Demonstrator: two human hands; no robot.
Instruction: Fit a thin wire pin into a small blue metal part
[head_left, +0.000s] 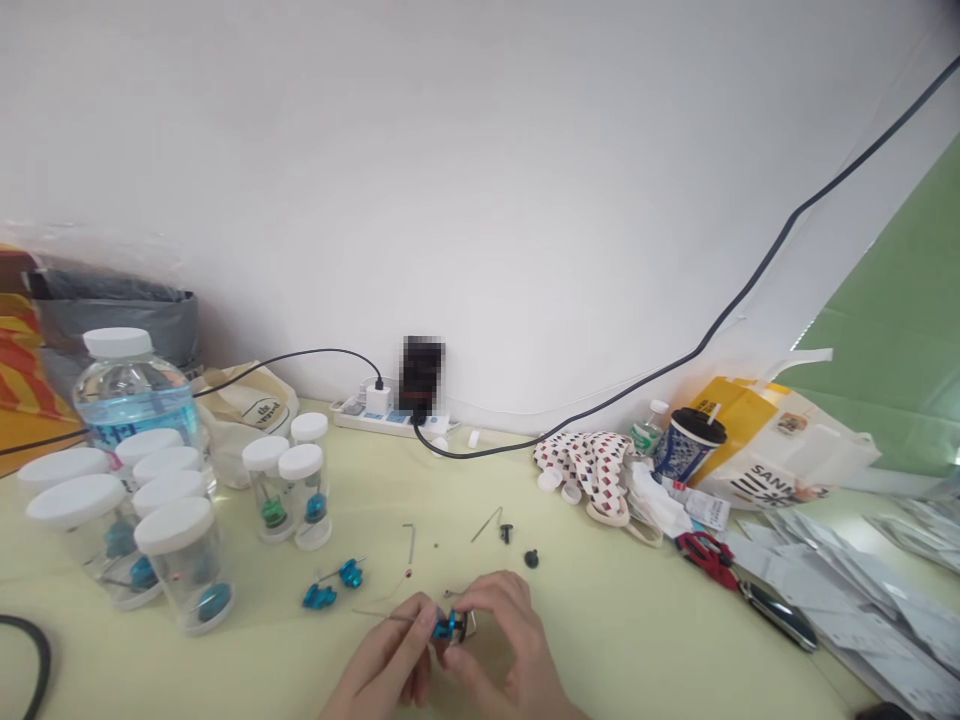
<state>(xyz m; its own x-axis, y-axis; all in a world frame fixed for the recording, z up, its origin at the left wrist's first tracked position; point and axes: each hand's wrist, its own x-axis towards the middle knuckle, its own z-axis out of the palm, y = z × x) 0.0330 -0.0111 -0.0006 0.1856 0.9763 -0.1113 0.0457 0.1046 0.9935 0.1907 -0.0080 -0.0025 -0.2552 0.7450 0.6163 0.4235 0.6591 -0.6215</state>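
At the table's near edge, my left hand (396, 655) pinches a small blue metal part (446, 627) with a thin rod sticking out to the left. My right hand (508, 640) has its thumb and fingers closed around the same part's dark right end. The fingers hide much of it. Two similar blue metal pieces (330, 585) lie to the left. Beyond my hands are an L-shaped hex key (410, 545), another thin bent key (487, 525), and two small black pieces, a T-shaped one (506, 533) and a round one (531, 558).
Several clear jars (191, 570) with white lids, holding blue or green parts, stand left beside a large bottle (124, 390). A power strip (390, 420) lies against the wall. Scissors (705, 560), a dark folding tool (776, 615), a cup (686, 445) and flat packets (862, 600) are right.
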